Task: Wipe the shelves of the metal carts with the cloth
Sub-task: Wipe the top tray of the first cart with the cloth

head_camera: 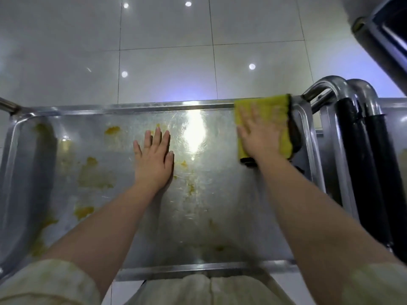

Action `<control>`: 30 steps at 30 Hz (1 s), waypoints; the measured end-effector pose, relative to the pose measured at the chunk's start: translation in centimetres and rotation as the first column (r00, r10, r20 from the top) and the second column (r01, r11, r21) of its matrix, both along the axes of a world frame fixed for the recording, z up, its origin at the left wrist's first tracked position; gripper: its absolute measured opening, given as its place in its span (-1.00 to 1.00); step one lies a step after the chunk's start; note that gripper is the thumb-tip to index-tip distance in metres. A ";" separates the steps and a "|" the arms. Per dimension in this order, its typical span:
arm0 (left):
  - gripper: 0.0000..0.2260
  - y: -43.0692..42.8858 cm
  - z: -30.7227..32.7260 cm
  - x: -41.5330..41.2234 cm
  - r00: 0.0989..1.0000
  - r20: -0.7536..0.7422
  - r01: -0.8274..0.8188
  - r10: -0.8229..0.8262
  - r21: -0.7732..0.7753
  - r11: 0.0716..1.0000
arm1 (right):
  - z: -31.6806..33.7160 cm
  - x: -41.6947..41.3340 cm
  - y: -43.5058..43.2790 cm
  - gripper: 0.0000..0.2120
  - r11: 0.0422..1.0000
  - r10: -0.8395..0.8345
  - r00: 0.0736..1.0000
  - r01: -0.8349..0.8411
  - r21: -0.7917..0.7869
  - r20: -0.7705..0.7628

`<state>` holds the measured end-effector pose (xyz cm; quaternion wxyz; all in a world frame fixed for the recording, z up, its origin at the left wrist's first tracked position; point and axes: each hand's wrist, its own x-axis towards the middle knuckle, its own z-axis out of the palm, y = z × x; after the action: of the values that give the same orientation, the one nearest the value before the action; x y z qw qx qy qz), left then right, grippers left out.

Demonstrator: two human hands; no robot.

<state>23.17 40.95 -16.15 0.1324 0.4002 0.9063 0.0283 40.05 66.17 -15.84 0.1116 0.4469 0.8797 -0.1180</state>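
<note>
While the right hand (258, 135) lies flat on the yellow cloth (279, 115), I can see its fingers are straight and spread, pressing the cloth down rather than gripping it. That puts the cloth at the far right corner of the cart's top shelf (220, 205), tight against the raised rim (154, 106). It is folded, and a dark underside shows along its right edge and at the near end beside the wrist (this hand is slightly blurred, so I cannot read finer detail). The left hand (153, 159) rests palm down on bare metal well to the left of the cloth, with fingers straight and a little fanned, and it holds nothing. Between the two hands a bright glare (195, 133) sits on the steel. Yellow-orange stains (112, 130) lie mostly to the left of the left hand, with a few smaller smears just beside its thumb and nearer its wrist. Just right of the right hand stand chrome tube handles (352, 119) with black sleeves, close together. Beyond the fingertips of both hands I see a pale tiled floor (165, 62) with small round light reflections. Pale sleeves (55, 282) cover both arms above the bare forearms
</note>
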 end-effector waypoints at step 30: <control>-0.51 -7.2 -1.4 2.3 0.999 -0.007 0.045 -0.045 -0.016 0.999 | 0.4 13.9 -12.4 -0.44 0.876 -0.482 0.873 0.483 0.009 0.065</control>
<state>25.50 33.77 -17.59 0.1329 0.4196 0.8978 0.0166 53.96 53.82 -15.46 0.1092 0.6553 0.7359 -0.1309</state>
